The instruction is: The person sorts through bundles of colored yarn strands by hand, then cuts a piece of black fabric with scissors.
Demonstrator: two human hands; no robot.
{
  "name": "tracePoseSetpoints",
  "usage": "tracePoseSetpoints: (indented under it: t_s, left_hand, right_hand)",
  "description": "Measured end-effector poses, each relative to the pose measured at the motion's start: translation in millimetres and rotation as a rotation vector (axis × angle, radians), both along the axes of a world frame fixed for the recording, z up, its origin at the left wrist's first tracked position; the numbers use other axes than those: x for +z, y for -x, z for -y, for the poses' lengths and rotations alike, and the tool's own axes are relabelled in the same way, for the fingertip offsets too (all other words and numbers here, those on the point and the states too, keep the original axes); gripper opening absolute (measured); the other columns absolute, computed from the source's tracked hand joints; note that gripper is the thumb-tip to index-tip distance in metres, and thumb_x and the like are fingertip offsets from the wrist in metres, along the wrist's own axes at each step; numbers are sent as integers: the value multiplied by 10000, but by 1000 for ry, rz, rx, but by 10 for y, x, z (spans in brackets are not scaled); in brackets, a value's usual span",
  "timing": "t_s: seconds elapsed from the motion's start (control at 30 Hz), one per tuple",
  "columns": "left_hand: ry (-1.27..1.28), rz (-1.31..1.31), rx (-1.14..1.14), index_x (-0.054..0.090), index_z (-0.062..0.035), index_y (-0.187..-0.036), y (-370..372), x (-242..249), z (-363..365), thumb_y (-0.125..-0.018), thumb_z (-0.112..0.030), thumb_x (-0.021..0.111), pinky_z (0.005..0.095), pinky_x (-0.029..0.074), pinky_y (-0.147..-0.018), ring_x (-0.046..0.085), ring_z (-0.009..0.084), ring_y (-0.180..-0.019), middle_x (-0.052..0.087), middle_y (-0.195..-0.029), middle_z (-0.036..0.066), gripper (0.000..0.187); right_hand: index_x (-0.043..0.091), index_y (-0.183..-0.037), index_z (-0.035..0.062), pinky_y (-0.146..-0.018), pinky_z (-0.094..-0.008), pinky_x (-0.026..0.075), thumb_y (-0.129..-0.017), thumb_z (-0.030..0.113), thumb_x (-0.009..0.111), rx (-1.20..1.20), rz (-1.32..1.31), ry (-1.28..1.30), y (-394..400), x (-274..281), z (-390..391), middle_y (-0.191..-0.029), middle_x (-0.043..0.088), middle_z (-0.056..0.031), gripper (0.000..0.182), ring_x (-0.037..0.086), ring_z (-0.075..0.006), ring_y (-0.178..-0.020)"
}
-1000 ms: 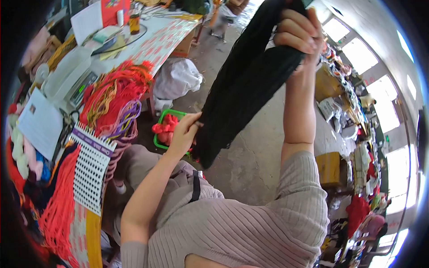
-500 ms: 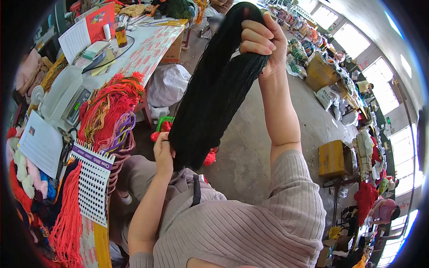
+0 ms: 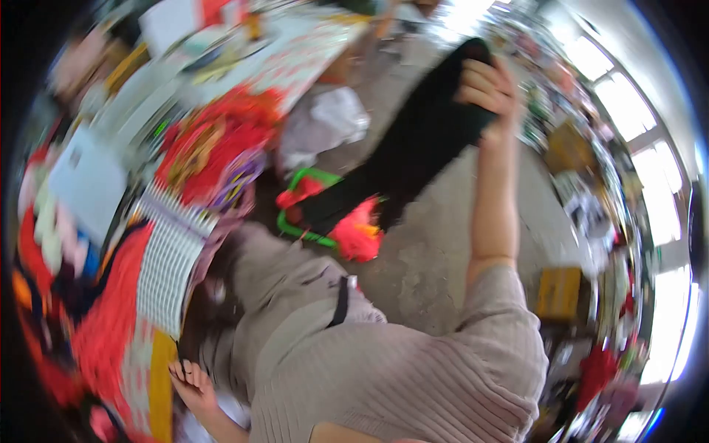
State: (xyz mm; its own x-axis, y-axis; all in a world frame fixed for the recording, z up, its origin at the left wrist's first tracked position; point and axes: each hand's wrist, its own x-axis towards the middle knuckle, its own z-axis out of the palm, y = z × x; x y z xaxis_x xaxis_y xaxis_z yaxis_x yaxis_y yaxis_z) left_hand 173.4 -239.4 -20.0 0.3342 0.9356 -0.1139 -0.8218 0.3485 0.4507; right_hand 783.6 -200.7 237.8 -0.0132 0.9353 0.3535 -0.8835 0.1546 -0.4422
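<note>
My right hand (image 3: 489, 92) is raised at upper right and closed around the top of a long black hank of yarn (image 3: 413, 140). The hank slants down to the left, its lower end over a green-rimmed basket (image 3: 319, 240) with bright red yarn (image 3: 358, 232). My left hand (image 3: 193, 384) is low at the table's yellow edge (image 3: 164, 387), fingers curled together. A thin dark line shows by its fingertips, too blurred to name. Nearby on the table are a white spiral-bound chart card (image 3: 171, 255) and a hank of coral-red yarn (image 3: 111, 317).
A heap of red, brown and purple yarn (image 3: 229, 140) lies on the table beside a blurred scale (image 3: 140, 103) and a white sheet (image 3: 87, 173). A white sack (image 3: 332, 118) stands on the floor. Cardboard boxes (image 3: 559, 294) and piled goods line the right side.
My left hand has let go of the black hank's lower end and moved down to the table edge. The hank now swings, still in my right hand. The view has shifted and blurred.
</note>
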Motion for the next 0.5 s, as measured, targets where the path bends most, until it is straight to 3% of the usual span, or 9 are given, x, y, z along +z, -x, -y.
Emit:
tracePoseSetpoints:
  t_s: [0.07,0.1,0.13,0.2,0.27,0.3,0.33,0.4,0.5]
  left_hand:
    - [297,-434,256,402,-144,-730,737,-206,392,-949,-234,463,201,282,-382,253,74,-439,270,-585,-36,245]
    - [397,-858,443,443,-136,-725,637,89,447,-935,-240,488,207,280,-401,308,65,-462,301,-575,-42,238]
    - [383,-1176,320,464,-126,-709,882,57,582,-931,-262,486,223,298,-443,358,64,-486,351,-556,-41,261]
    - [309,-1515,41,493,-97,-659,1325,-64,757,-923,-313,481,251,331,-505,408,93,-507,438,-554,-8,342]
    - [245,-1693,-63,503,-64,-661,1760,-571,898,-920,-316,484,281,345,-469,435,115,-473,465,-533,9,362]
    - [201,-1651,-24,502,-52,-657,1856,-721,895,-917,-294,491,294,338,-441,426,125,-441,476,-522,21,355]
    - [260,-1554,30,500,-52,-681,2088,-1076,900,-910,-283,512,293,350,-436,443,120,-431,485,-524,19,326]
    - [225,-1812,237,548,-11,-814,2418,-1590,820,-839,-180,541,360,450,-571,575,261,-616,587,-707,135,170]
    - [300,-2208,173,575,21,-961,2624,-1832,735,-783,-113,526,407,480,-720,602,343,-849,610,-935,219,228]
  right_hand:
    - [374,-637,104,-403,-220,379,-943,124,393,161,55,51,191,-34,-53,-551,396,5,307,395,-62,-414]
    - [484,-786,34,-442,-203,454,-971,177,327,207,184,-33,221,-122,-93,-645,539,-30,282,508,-75,-479]
    - [464,-1117,-12,-518,-156,495,-987,256,261,-475,539,202,-295,-385,110,-966,627,-117,360,620,-99,-689]
    - [318,-1310,45,-956,-336,401,-986,332,229,435,547,-171,-629,-582,-41,-1299,479,-133,443,429,-187,-1198]
    - [358,-1270,-15,-883,-338,427,-920,393,443,484,584,-48,-725,-650,7,-861,623,-69,544,546,-181,-893]
    - [503,-1061,-40,-705,-285,493,-872,356,546,643,546,-171,-211,-553,-137,-584,556,-52,441,531,-162,-533]
    - [589,-849,-3,-548,-261,497,-862,315,568,460,539,-88,97,-519,-38,-426,463,-43,320,429,-168,-336]
    - [587,-751,45,-383,-250,444,-834,241,596,1270,412,-514,507,-654,-543,-464,504,-16,212,499,-136,-387]
    - [584,-777,37,-412,-274,457,-839,247,585,1444,295,-495,98,-1025,-859,-503,521,-29,219,514,-156,-419]
